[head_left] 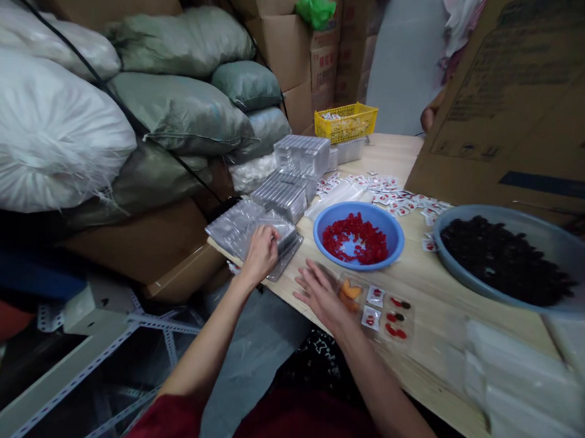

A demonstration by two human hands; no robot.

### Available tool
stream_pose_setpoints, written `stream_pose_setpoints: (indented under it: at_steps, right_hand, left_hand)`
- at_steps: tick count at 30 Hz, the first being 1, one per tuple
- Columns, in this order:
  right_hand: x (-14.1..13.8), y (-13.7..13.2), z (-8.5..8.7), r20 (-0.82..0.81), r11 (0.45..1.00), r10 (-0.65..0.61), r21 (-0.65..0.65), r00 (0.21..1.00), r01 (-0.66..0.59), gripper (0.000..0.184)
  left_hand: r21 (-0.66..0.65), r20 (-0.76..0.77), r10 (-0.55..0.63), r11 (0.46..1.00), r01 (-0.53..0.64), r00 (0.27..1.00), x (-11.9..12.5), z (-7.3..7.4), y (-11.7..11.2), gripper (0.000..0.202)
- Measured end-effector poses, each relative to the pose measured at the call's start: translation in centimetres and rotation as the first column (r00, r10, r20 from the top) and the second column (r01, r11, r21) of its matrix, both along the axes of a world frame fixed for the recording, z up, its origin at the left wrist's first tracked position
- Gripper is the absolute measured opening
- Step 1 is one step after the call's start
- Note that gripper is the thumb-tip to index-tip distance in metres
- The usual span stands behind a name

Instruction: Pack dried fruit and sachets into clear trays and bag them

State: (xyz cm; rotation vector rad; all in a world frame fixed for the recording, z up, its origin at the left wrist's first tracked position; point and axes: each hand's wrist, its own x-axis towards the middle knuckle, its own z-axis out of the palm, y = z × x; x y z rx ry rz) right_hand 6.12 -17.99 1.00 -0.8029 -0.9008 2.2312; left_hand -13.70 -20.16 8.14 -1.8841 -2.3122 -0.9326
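My left hand point(263, 252) is closed at the near stack of clear plastic trays point(236, 228), with its fingertips pinched at a tray's edge. My right hand point(321, 293) hovers low over the table's front edge, fingers spread, with nothing in it. Just to its right lies a filled clear tray point(388, 289). It holds orange pieces point(350, 291), two small printed sachets point(374, 295), and red and dark round pieces point(396, 318). Beyond that hand stands a blue bowl point(323, 248) with small red pieces point(354, 237) in it.
More clear trays point(287, 185) are stacked behind, near a yellow basket point(346, 123). Loose sachets point(394, 196) lie scattered. A wide basin point(445, 256) of dark pieces stands right, before a large carton point(520, 115). Clear bags point(526, 382) lie at front right. Sacks point(180, 111) are piled left. Another person's hand point(431, 112) shows behind the carton.
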Motion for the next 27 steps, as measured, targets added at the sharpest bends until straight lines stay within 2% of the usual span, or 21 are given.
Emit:
stream_pose_setpoints:
  at_steps: [1, 3, 5, 7, 9, 12, 14, 16, 17, 19, 20, 21, 23, 25, 27]
  right_hand:
    - [-1.8, 0.5, -0.2, -0.024, 0.994, 0.001, -0.108, 1.0, -0.003, 0.058]
    - [-5.2, 1.0, -0.7, -0.057, 0.972, 0.004, -0.234, 0.998, -0.017, 0.058]
    - [-7.8, 1.0, -1.0, -0.093, 0.968, 0.01, -0.248, 0.996, -0.033, 0.061]
    - [-8.7, 0.8, -1.1, -0.119, 0.976, 0.013, -0.215, 0.993, -0.039, 0.061]
    - [-7.9, 0.7, -0.8, -0.128, 0.988, 0.012, -0.153, 0.992, -0.032, 0.056]
    - [-3.8, 0.9, 0.1, -0.146, 0.993, 0.079, -0.078, 0.986, -0.091, 0.052]
    - [-0.1, 0.8, 0.7, -0.163, 0.981, 0.15, -0.096, 0.975, -0.167, 0.053]
    - [3.7, -0.1, 1.2, -0.154, 0.964, 0.205, -0.137, 0.967, -0.226, 0.053]
    - [5.5, -0.8, 1.3, -0.138, 0.957, 0.227, -0.152, 0.964, -0.247, 0.053]
    - [8.6, -2.8, 1.2, -0.076, 0.955, 0.244, -0.153, 0.967, -0.253, 0.053]
    - [9.9, -3.9, 1.1, -0.025, 0.967, 0.214, -0.138, 0.976, -0.216, 0.054]
    - [11.1, -4.9, 1.0, 0.04, 0.984, 0.152, -0.101, 0.988, -0.147, 0.053]
    - [13.5, -6.5, 0.8, 0.206, 0.998, -0.058, 0.046, 0.977, 0.05, 0.049]
    - [15.7, -7.1, 0.7, 0.338, 0.948, -0.285, 0.234, 0.897, 0.213, 0.057]
    - [17.4, -6.8, 0.4, 0.413, 0.885, -0.43, 0.368, 0.803, 0.285, 0.055]
  left_hand:
    - [-0.027, -0.004, 0.03, 0.999, -0.03, 1.0, -0.2, -1.0, 0.7, 0.025]
    - [-0.105, -0.002, 0.088, 0.991, -0.088, 0.996, -0.9, -3.2, 1.8, 0.034]
    - [-0.181, 0.005, 0.112, 0.977, -0.11, 0.994, -1.6, -4.7, 2.3, 0.038]
    - [-0.206, 0.032, 0.1, 0.974, -0.091, 0.994, -2.0, -5.0, 2.0, 0.041]
    - [-0.187, 0.104, 0.06, 0.981, -0.039, 0.993, -2.1, -3.7, 0.7, 0.046]
    - [-0.102, 0.232, -0.05, 0.992, 0.075, 0.972, -2.2, 0.1, -2.5, 0.053]
    - [-0.079, 0.257, -0.124, 0.986, 0.149, 0.958, -2.1, 2.5, -4.7, 0.057]
    - [-0.105, 0.26, -0.199, 0.967, 0.233, 0.945, -1.6, 3.8, -6.2, 0.053]
    - [-0.122, 0.277, -0.237, 0.953, 0.279, 0.931, -1.1, 3.9, -6.5, 0.045]
    - [-0.152, 0.381, -0.297, 0.914, 0.376, 0.876, 0.2, 3.1, -6.6, 0.021]
    - [-0.169, 0.457, -0.306, 0.892, 0.419, 0.835, 1.1, 2.3, -6.4, 0.014]
    - [-0.192, 0.534, -0.299, 0.868, 0.458, 0.791, 2.0, 1.5, -6.1, 0.014]
    - [-0.247, 0.653, -0.26, 0.815, 0.525, 0.711, 4.0, -0.3, -5.0, 0.017]
    - [-0.281, 0.738, -0.226, 0.753, 0.595, 0.635, 6.0, -2.0, -3.5, 0.02]
    - [-0.246, 0.815, -0.205, 0.725, 0.644, 0.542, 7.9, -3.8, -1.6, 0.023]
